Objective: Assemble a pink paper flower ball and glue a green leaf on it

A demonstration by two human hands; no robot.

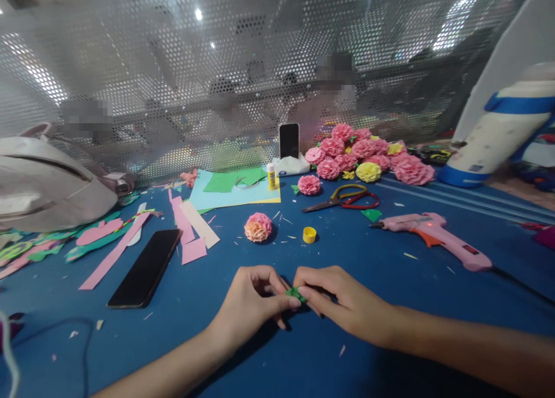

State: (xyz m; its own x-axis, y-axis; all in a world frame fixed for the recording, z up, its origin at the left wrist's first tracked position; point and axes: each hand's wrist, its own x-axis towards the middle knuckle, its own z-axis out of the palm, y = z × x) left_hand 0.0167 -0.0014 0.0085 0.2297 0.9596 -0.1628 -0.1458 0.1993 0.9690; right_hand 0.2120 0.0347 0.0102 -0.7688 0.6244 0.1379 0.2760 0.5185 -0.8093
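Note:
Between my two hands is a small folded piece of green paper (295, 294), pinched at both ends. My left hand (255, 297) closes thumb and fingers on its left side. From the other side, the thumb and forefinger of my right hand (336, 298) grip it. Parts of the green piece are hidden behind the fingertips. Just beyond the hands sits a round paper flower (258, 228) in pink and peach. Right of it stands a yellow glue-stick cap (309, 235).
A pink hot glue gun (437, 236) and scissors (342, 198) lie at right. Pink flowers (362, 149) are heaped behind. A black phone (145, 268), pink paper strips (182, 218) and a bag (52, 178) are at left. A glue stick (271, 177) and bottle (498, 132) stand farther back.

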